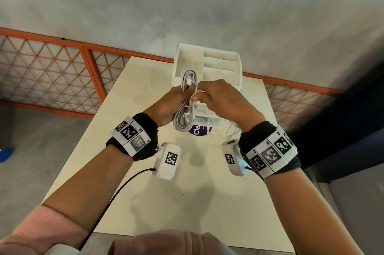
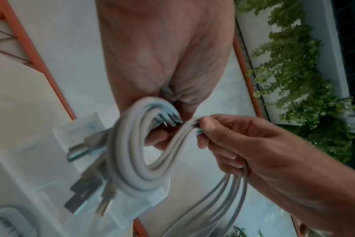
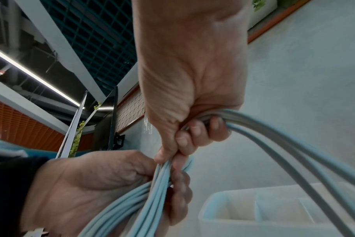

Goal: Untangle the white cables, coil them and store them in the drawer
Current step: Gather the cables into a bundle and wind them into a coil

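Note:
A white cable coil (image 1: 184, 118), bunched into a figure-eight of several loops, hangs in the air between both hands above the table. My left hand (image 1: 179, 97) grips the coil at its waist, fingers curled round the strands (image 2: 132, 162). My right hand (image 1: 207, 93) pinches a bend of the same strands (image 3: 205, 126) just to the right. The plugs (image 2: 79, 149) dangle by the lower loop. Below the hands a clear plastic drawer (image 1: 207, 120) with a purple label juts toward me from a white organiser (image 1: 178, 71).
A second thin white cable (image 1: 231, 132) lies loose on the cream table (image 1: 145, 192) right of the drawer. The organiser has several open compartments (image 3: 274, 208). An orange lattice railing (image 1: 52, 71) runs behind the table, and a dark cabinet (image 1: 342, 130) stands at the right.

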`<state>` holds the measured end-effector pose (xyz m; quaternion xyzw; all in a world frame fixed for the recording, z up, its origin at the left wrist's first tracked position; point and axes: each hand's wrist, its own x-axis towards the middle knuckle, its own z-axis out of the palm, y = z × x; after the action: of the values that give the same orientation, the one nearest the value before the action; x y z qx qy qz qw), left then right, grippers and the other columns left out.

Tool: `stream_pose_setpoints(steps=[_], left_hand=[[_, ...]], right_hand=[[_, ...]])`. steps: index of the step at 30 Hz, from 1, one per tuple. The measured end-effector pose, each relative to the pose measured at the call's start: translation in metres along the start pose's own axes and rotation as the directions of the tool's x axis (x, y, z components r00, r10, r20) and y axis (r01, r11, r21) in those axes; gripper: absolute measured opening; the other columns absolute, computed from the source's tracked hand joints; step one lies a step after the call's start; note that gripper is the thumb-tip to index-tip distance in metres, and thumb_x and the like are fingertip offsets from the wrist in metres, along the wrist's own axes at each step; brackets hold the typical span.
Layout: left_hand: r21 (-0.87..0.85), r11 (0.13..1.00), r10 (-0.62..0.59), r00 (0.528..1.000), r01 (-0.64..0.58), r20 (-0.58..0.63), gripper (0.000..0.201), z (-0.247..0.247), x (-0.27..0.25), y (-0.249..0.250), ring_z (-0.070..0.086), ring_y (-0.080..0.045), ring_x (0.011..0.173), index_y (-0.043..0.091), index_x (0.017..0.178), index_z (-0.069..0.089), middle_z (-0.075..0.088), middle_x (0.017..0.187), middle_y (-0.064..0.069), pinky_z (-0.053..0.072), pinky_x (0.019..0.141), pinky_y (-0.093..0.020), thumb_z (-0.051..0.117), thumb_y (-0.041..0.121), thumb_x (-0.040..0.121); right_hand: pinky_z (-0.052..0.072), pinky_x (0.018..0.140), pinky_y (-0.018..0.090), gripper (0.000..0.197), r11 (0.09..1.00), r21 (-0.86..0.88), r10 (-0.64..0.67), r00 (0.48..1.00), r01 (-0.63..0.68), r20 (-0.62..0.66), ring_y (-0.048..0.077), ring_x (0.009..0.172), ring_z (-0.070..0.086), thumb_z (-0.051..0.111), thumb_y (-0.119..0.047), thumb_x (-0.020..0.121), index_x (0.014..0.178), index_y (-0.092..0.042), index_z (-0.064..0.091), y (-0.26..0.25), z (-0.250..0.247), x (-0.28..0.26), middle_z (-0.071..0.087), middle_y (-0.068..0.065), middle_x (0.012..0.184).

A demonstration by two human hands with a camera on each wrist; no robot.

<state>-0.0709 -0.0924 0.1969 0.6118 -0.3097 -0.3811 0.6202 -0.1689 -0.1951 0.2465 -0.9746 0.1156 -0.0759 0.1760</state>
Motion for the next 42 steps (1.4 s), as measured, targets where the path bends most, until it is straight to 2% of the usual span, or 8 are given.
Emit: stream_pose_setpoints(steps=[4,8,13,18,22,31,36,42], left_hand=[[-0.077,0.997,-0.006,1.0,0.007,0.019,0.039,0.002,-0.001,0.0,0.067,-0.014,0.059,0.009,0.073,0.063,0.066,0.066,-0.007,0.053,0.059,-0.02,0.041,0.026,0.1],[-0.132,0.988,-0.067,0.995,0.076,0.068,0.052,0.002,-0.002,0.001,0.063,-0.022,0.051,0.016,0.05,0.057,0.059,0.05,-0.004,0.057,0.071,-0.04,0.04,0.024,0.098],[-0.062,0.993,-0.092,0.994,0.096,0.058,0.043,-0.001,-0.006,0.004,0.03,-0.012,0.035,0.013,0.06,0.043,0.035,0.044,0.003,0.037,0.042,-0.022,0.039,0.032,0.099],[0.016,0.996,-0.086,0.993,0.085,0.083,0.041,-0.018,-0.007,0.0,0.023,-0.009,0.035,0.016,0.062,0.044,0.032,0.044,0.005,0.029,0.038,-0.02,0.039,0.031,0.099],[0.095,0.989,-0.128,0.981,0.115,0.144,0.039,-0.008,-0.007,-0.012,0.022,-0.008,0.036,0.014,0.068,0.041,0.033,0.043,0.006,0.027,0.04,-0.019,0.027,0.028,0.101],[0.0,0.976,-0.213,0.955,0.218,0.207,0.088,0.026,-0.013,-0.012,0.017,-0.011,0.039,0.011,0.064,0.042,0.026,0.046,0.001,0.021,0.042,-0.02,-0.001,0.089,0.063],[0.139,0.99,-0.059,0.976,0.03,0.207,0.041,0.03,-0.021,-0.013,0.02,-0.014,0.045,0.019,0.065,0.031,0.022,0.053,-0.001,0.022,0.045,-0.025,0.052,0.039,0.093],[0.15,0.988,-0.065,0.961,0.025,0.268,0.043,0.028,-0.023,-0.013,0.021,-0.014,0.044,0.015,0.062,0.04,0.023,0.053,-0.002,0.024,0.044,-0.023,0.044,0.039,0.097]], right_hand=[[0.05,0.079,0.04,0.022,0.995,-0.096,-0.023,1.0,0.022,-0.013,0.027,0.09,0.062,0.055,-0.019,0.086,0.106,-0.021,0.066,-0.003,0.004,0.001,0.07,0.006,0.094],[0.053,0.077,0.042,0.021,0.999,-0.019,-0.031,1.0,0.031,0.002,0.023,0.086,0.065,0.054,-0.027,0.085,0.098,-0.02,0.069,0.002,0.01,0.005,0.072,0.004,0.089],[0.042,0.055,0.012,0.027,0.985,0.171,-0.039,0.999,0.036,0.015,0.006,0.053,0.055,0.067,-0.041,0.082,0.078,-0.015,0.068,0.013,-0.003,0.0,0.06,-0.005,0.06],[0.043,0.062,0.026,0.052,0.961,0.247,0.071,0.974,-0.125,0.217,0.01,0.052,0.048,0.045,-0.056,0.09,0.062,-0.013,0.052,0.035,-0.016,-0.01,0.05,-0.001,0.057],[0.037,0.061,0.022,0.052,0.925,0.351,0.096,0.984,-0.144,0.151,0.006,0.05,0.038,0.036,-0.052,0.095,0.06,-0.015,0.046,0.024,-0.014,-0.007,0.042,-0.009,0.053],[0.031,0.05,0.012,0.05,0.912,0.4,0.11,0.993,-0.089,-0.032,-0.001,0.039,0.042,0.048,-0.034,0.096,0.05,-0.017,0.047,0.016,-0.008,0.007,0.046,-0.01,0.043],[0.033,0.049,0.011,0.04,0.886,0.453,0.169,0.978,-0.096,-0.125,0.0,0.041,0.046,0.062,-0.026,0.087,0.052,-0.009,0.058,0.026,-0.007,0.007,0.052,-0.01,0.04],[0.039,0.056,0.02,0.035,0.885,0.441,0.231,0.963,-0.148,-0.141,0.008,0.068,0.056,0.072,-0.034,0.077,0.09,-0.015,0.046,0.035,-0.009,0.004,0.058,-0.003,0.072]])
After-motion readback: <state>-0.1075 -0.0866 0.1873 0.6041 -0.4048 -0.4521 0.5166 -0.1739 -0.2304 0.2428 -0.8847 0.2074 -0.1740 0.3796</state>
